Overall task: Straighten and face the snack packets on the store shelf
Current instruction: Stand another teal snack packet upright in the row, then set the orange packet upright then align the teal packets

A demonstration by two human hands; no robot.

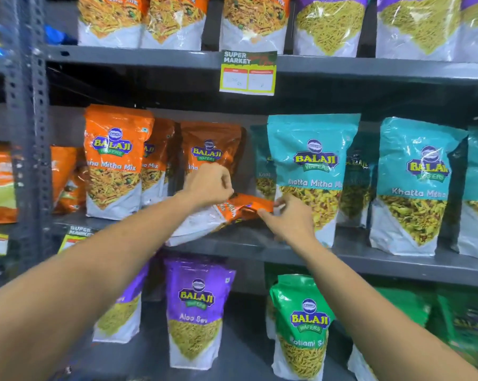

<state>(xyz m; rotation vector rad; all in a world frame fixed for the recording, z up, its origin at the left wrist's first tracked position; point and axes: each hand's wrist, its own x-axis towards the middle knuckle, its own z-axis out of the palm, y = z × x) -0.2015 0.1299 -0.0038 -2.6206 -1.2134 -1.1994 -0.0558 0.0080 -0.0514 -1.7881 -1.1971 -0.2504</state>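
Lying flat, long axis sideways, orange top rightward: fallen packet [227, 215], pinched by left hand [209, 187], right hand [290, 218].

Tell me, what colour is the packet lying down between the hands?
Orange on top and white at the bottom, the fallen packet shows best in the head view.

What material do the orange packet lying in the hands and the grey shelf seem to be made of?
The fallen orange packet looks like thin glossy plastic film: it creases and shows bright glare streaks. The grey shelf looks like painted metal with a matte finish; the upright post beside it has rows of punched holes, as slotted steel racks do. The price card seems to be printed paper, possibly laminated.
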